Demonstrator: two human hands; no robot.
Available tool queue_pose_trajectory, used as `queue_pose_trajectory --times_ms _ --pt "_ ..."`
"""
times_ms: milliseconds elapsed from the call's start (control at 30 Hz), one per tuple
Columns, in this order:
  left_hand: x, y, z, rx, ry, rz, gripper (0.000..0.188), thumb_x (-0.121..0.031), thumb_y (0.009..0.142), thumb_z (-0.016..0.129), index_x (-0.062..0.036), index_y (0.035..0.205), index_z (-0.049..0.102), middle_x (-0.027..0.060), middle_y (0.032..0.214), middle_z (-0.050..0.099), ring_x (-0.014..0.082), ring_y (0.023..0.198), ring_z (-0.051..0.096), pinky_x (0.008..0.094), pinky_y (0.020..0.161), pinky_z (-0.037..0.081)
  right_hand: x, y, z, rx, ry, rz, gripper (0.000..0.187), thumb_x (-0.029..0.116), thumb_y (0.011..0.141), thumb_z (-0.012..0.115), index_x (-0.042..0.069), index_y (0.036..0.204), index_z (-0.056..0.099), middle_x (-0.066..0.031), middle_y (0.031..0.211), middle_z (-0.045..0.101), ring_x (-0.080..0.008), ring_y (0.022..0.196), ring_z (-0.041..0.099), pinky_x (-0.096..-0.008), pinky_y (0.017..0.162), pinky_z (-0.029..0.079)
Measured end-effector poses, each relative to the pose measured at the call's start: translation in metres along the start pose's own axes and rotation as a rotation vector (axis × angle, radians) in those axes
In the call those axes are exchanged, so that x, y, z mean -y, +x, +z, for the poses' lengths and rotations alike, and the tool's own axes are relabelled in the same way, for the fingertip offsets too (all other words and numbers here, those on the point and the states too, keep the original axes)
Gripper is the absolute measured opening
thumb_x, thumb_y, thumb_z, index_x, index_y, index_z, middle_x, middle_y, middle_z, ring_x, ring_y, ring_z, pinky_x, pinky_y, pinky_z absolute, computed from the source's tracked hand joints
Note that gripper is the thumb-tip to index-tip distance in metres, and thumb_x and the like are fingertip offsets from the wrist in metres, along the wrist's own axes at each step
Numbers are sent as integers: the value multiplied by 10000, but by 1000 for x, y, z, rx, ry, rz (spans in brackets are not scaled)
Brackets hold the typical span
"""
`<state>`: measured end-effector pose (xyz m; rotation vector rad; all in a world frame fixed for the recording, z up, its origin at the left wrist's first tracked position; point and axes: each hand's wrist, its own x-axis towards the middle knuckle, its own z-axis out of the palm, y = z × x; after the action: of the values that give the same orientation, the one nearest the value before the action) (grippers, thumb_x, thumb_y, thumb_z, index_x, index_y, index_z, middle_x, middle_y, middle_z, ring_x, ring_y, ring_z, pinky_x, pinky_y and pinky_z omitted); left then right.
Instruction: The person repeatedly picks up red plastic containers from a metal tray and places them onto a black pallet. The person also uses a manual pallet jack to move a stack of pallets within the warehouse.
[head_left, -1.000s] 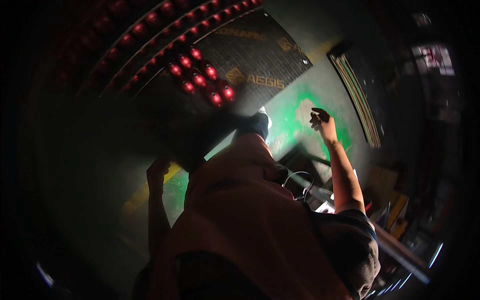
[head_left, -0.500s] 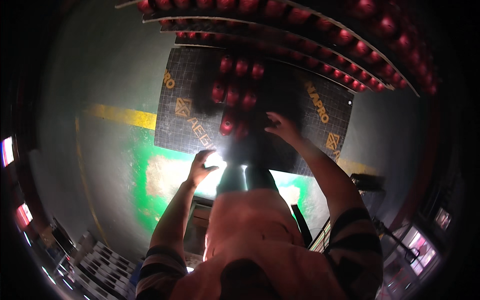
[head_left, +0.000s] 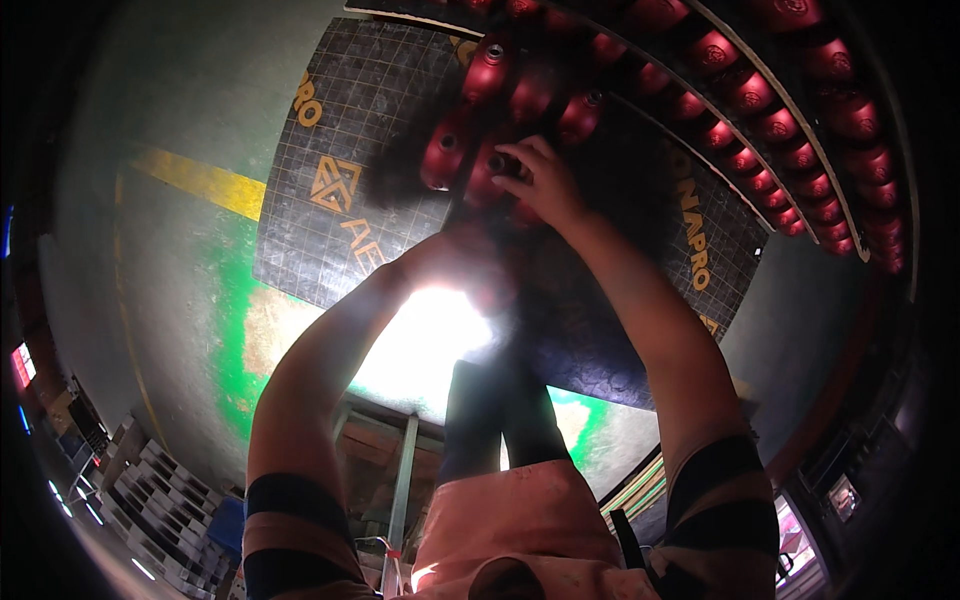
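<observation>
Hanging in glare, the left hand (head_left: 452, 260) shows no grip I can tell. Farther right, a glossy red, rounded piece (head_left: 483, 182) sits on a black, grid-lined board (head_left: 372, 100), the right hand (head_left: 546, 187), narrowly parted, at its right side. Gripping seems in hand; the next move calls for closing firmly.

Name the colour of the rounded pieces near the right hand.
The rounded pieces are glossy dark red, best seen in the head view.

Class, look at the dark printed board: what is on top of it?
Red rounded pieces are on the board. The right hand covers part of one; deep shadow hides some of the board's surface.
</observation>
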<state>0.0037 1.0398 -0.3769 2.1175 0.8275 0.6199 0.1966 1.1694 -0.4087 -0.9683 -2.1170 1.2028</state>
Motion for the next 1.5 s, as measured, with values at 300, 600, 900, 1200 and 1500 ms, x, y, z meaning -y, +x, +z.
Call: queue_pose_trajectory --times_ms 300,600,900,1200,1500 --pt "-3 23 21 33 -240 8 344 -185 794 681 -169 1133 624 27 1079 611 203 995 600 350 904 515 10 11 1 -62 -112 -39 342 200 794 768 145 1127 711 -48 828 612 -154 686 619 -283 629 501" --pt "-42 28 18 -30 526 49 386 -138 715 698 -100 1093 630 94 1003 606 269 912 575 413 859 477 7 -4 -9 44 -81 -43 346 213 794 765 151 1130 710 -60 827 629 -194 695 640 -310 654 526" --pt "-209 -69 26 -121 18 -336 296 -222 729 774 -236 1015 699 47 883 607 259 912 543 427 858 445 112 -135 -106 197 -19 87 394 98 750 764 151 1135 696 -72 811 609 -185 721 635 -305 654 524" --pt "-439 -83 19 -478 307 -562 254 -141 794 755 -173 1046 741 41 940 712 263 910 635 393 845 506 249 -270 -227 433 -128 -3 323 135 737 792 157 1053 730 -43 701 573 -149 631 584 -288 596 486" --pt "-722 -8 160 -1170 342 -941 342 -235 891 658 -70 1190 656 127 935 662 277 823 626 380 772 501 315 -350 -298 709 167 -295 283 -36 706 702 36 979 719 -51 673 527 -124 568 499 -277 536 426"
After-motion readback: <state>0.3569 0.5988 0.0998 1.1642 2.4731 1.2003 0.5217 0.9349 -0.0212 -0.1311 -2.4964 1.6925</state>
